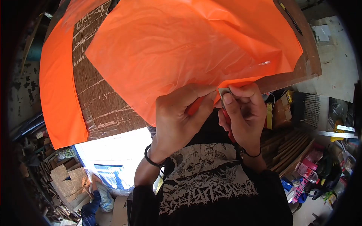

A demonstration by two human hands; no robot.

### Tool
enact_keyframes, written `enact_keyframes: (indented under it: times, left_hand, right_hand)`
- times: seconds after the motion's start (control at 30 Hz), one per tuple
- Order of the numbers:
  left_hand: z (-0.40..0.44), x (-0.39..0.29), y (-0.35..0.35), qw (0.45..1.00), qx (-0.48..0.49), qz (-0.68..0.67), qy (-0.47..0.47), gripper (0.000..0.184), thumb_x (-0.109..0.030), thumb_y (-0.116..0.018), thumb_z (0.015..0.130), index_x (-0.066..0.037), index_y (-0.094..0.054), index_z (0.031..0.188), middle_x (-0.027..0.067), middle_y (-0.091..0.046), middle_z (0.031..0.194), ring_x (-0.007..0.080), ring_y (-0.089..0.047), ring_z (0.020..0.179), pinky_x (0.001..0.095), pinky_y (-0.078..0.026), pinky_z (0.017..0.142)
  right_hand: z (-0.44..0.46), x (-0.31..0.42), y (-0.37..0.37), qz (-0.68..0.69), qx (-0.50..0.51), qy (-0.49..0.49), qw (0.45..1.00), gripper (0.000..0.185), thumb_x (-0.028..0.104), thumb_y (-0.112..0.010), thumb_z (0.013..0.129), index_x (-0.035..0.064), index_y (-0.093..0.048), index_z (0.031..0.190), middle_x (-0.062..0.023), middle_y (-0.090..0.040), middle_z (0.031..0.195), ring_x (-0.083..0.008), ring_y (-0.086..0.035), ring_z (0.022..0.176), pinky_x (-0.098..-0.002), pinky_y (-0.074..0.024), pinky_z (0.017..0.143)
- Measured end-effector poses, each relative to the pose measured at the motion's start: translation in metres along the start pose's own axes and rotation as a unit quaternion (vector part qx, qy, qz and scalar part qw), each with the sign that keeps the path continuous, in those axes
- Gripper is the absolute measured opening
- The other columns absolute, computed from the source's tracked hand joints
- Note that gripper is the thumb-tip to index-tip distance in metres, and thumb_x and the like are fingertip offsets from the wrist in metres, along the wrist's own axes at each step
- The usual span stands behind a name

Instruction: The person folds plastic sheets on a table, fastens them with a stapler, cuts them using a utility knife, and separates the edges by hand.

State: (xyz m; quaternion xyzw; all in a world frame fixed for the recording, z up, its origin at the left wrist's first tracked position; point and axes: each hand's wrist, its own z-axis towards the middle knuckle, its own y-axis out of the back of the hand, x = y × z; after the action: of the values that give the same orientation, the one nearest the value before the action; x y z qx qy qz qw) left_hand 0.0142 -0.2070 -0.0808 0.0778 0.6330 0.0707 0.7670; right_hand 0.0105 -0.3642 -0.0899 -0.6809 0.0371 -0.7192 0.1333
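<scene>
Left of the large orange sheet (pixel 169 49), a narrower orange panel (pixel 60 83) lies over the worn brown board (pixel 96 94). At the large sheet's near edge, from my distant post, I see my left hand (pixel 179 107), wrist below the knuckles, pinching the material between thumb and fingers, apparently to steady it. Just beside, at that same edge, my right hand (pixel 247 113), fingers curled, clasps a red-handled metal tool (pixel 224 91), thumb against its metal end, likely for control.
</scene>
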Motion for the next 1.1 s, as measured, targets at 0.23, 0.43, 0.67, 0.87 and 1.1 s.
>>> enact_keyframes:
  times: [0.23, 0.43, 0.67, 0.87, 1.1]
  left_hand:
    - [0.000, 0.000, 0.002, 1.000, 0.011, 0.003, 0.000, 0.016, 0.001, -0.068, 0.083, -0.001, -0.070, 0.099, 0.0094, -0.069, 0.079, 0.0170, -0.066, 0.065, 0.0259, -0.050, 0.058]
    - [0.000, 0.000, 0.002, 1.000, 0.016, 0.008, -0.007, 0.017, 0.001, -0.068, 0.083, -0.002, -0.070, 0.100, 0.0093, -0.068, 0.078, 0.0158, -0.066, 0.065, 0.0248, -0.049, 0.057]
    - [0.000, -0.002, 0.002, 0.999, 0.038, -0.008, 0.018, 0.017, 0.002, -0.068, 0.083, -0.001, -0.069, 0.099, 0.0096, -0.068, 0.078, 0.0147, -0.064, 0.064, 0.0246, -0.048, 0.056]
    - [0.001, 0.001, -0.001, 0.999, 0.030, 0.000, -0.025, 0.012, 0.002, -0.066, 0.086, 0.000, -0.070, 0.097, 0.0061, -0.066, 0.074, 0.0083, -0.057, 0.060, 0.0216, -0.042, 0.052]
    - [0.002, 0.000, 0.000, 0.999, 0.040, -0.027, -0.018, 0.010, 0.002, -0.064, 0.089, 0.002, -0.070, 0.097, 0.0033, -0.065, 0.073, 0.0037, -0.053, 0.062, 0.0188, -0.040, 0.053]
  right_hand:
    - [0.003, 0.003, 0.004, 0.015, -0.006, -0.033, 0.999, 0.013, 0.004, -0.058, 0.096, -0.0005, -0.052, 0.106, -0.0109, -0.066, 0.083, -0.0055, -0.054, 0.051, -0.0178, -0.0379, 0.040]
    - [0.007, 0.008, 0.013, 0.073, 0.028, -0.089, 0.993, 0.012, 0.006, -0.058, 0.096, -0.0010, -0.053, 0.105, -0.0118, -0.065, 0.080, -0.0063, -0.053, 0.049, -0.0185, -0.0363, 0.038]
    - [0.012, 0.017, 0.016, 0.114, 0.061, -0.130, 0.983, 0.012, 0.006, -0.058, 0.096, 0.0000, -0.055, 0.106, -0.0127, -0.064, 0.083, -0.0067, -0.053, 0.049, -0.0180, -0.0382, 0.035]
    - [0.011, 0.016, 0.023, 0.166, 0.065, -0.196, 0.964, 0.012, 0.008, -0.056, 0.097, 0.0014, -0.055, 0.107, -0.0116, -0.062, 0.080, -0.0071, -0.050, 0.045, -0.0182, -0.0359, 0.033]
    - [0.011, 0.016, 0.026, 0.226, 0.101, -0.219, 0.944, 0.013, 0.012, -0.053, 0.099, 0.0015, -0.053, 0.108, -0.0106, -0.060, 0.076, -0.0063, -0.045, 0.040, -0.0183, -0.0322, 0.032]
